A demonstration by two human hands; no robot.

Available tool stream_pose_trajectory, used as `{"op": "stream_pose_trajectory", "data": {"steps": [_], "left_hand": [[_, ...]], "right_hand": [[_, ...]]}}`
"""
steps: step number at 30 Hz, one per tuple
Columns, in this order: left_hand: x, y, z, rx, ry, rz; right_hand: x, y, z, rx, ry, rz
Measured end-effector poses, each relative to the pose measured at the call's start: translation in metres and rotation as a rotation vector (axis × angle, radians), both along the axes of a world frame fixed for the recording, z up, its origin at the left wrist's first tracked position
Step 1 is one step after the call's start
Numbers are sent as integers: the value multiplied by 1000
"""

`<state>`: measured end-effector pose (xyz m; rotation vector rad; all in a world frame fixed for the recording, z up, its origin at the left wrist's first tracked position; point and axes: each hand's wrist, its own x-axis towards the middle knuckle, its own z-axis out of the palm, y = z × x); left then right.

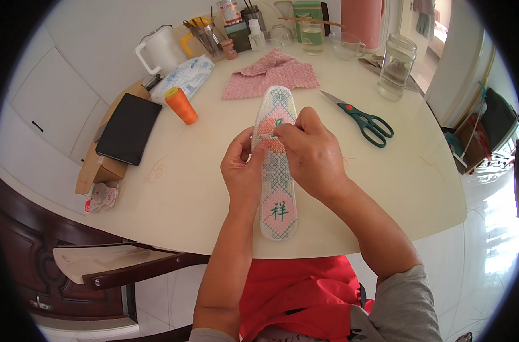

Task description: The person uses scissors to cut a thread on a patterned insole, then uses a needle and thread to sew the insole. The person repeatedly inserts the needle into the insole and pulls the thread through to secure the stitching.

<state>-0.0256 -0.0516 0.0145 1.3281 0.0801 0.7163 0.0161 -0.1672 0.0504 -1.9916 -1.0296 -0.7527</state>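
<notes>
An embroidered shoe insole (278, 169) is held lengthwise in front of me over the table. Pink diamonds, orange stitching, a blue-green lattice and green stitched characters cover its white top. My left hand (245, 164) grips its left edge, thumb on the upper face and the other fingers curled around the side. Over the orange patch, the thumb and forefinger of my right hand (313, 151) come together at the stitching. Whether a needle or thread sits between those fingertips is hidden. Green-handled scissors (364, 119) lie to the right, blades slightly apart or closed, pointing up-left.
An orange thread cone (181, 106), black tablet (129, 128) and cardboard box (101, 169) stand at left. Behind are a pink cloth (272, 75), white kettle (160, 49) and glass jar of water (396, 68). Loose orange thread (156, 171) lies on the cream table (191, 205).
</notes>
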Motion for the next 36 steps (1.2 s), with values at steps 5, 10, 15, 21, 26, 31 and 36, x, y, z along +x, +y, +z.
{"op": "stream_pose_trajectory", "data": {"steps": [5,10,15,21,26,31,36], "left_hand": [[0,-2,-2,25,9,57],[0,-3,-3,72,45,103],[-2,-6,1,61,109,100],[-5,-14,10,130,115,158],[-9,-8,5,702,-171,552],[-8,-5,5,1056,-487,780],[-11,-7,7,1168,-507,831]], "right_hand": [[-4,4,0,-95,-33,-60],[-3,6,0,-110,-26,-65],[-4,8,0,-126,20,-60],[-1,13,-6,-92,58,-56],[4,9,-14,272,353,261],[10,6,-18,392,715,492],[13,1,-16,404,914,556]]}}
